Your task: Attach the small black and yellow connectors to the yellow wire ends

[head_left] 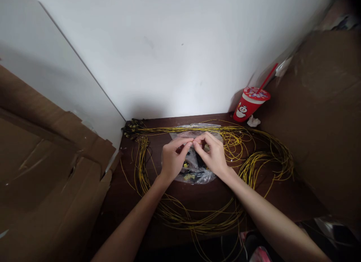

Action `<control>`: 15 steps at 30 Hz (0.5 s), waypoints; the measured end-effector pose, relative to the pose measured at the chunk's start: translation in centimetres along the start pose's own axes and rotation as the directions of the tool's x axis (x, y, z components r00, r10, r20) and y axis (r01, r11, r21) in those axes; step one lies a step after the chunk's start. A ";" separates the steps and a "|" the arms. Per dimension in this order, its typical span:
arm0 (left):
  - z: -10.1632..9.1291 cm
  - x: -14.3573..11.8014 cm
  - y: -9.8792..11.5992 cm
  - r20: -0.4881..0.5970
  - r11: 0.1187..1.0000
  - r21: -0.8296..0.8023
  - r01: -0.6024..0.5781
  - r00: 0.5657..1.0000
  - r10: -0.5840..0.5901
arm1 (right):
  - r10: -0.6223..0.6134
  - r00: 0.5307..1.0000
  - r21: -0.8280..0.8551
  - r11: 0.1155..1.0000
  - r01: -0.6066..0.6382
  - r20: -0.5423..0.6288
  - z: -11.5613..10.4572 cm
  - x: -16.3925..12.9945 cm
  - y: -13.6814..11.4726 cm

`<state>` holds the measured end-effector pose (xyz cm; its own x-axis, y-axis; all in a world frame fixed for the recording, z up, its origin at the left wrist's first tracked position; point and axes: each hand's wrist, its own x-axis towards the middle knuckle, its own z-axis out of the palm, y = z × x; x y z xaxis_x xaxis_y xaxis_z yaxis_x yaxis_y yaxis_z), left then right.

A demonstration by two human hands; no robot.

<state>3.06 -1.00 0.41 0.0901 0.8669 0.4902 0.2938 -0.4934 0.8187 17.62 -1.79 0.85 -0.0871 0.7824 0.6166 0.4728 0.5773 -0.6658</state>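
**Yellow wire, pinched between two hands**

Yellow wire loops ring the dark worktop as I watch my left hand and right hand meet fingertip to fingertip above a clear plastic bag. Both hands are nearly closed, thumbs and forefingers pinched together on something too small for me to make out; it may be a wire end, but I cannot tell. The bag lies under the hands at the centre of the worktop, with small yellow and black pieces inside, partly hidden by my fingers. The wire runs off the near edge, cut off from view. A red paper cup with a straw stands at the back right against the white wall. Brown cardboard flanks both sides.
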 end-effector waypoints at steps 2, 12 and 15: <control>0.0 0.0 0.0 0.007 1.000 -0.001 -0.002 1.000 0.002 | 0.002 1.000 0.001 1.000 -0.002 0.000 0.0 0.0 0.0; -0.3 0.3 0.4 -0.010 0.998 0.021 0.051 0.999 -0.051 | -0.006 0.999 0.003 1.000 0.006 0.036 -0.2 0.0 -0.1; -0.4 0.5 0.4 0.007 0.999 0.016 0.047 0.999 -0.047 | -0.019 0.998 0.000 1.000 0.019 0.058 -0.3 0.0 0.0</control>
<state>2.83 -0.82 1.05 0.0829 0.8898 0.4487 0.3133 -0.4507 0.8359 17.84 -1.85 1.01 -0.1468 0.7836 0.6037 0.4706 0.5922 -0.6541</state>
